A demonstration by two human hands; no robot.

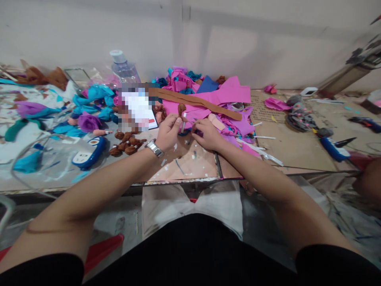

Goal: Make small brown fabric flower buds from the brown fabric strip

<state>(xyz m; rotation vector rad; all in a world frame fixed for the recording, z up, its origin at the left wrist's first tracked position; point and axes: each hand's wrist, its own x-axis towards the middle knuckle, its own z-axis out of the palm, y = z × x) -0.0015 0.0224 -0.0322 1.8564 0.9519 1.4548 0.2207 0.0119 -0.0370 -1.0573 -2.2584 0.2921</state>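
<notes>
My left hand, with a metal watch at the wrist, is closed around a short white stick topped by a small brown fabric bud. Just to its right, my right hand is closed in a pinch at the base of that stick; what its fingers hold is too small to make out. Both hands work above the front edge of a cardboard-covered table. A long brown fabric strip lies on pink sheets right behind the hands. Several finished brown buds lie left of my left wrist.
Blue and purple fabric flowers and scraps pile up at left, beside a plastic bottle and a blue-and-white power strip. White sticks lie to the right. A blue glue gun and dark clutter sit at far right. A wall stands behind.
</notes>
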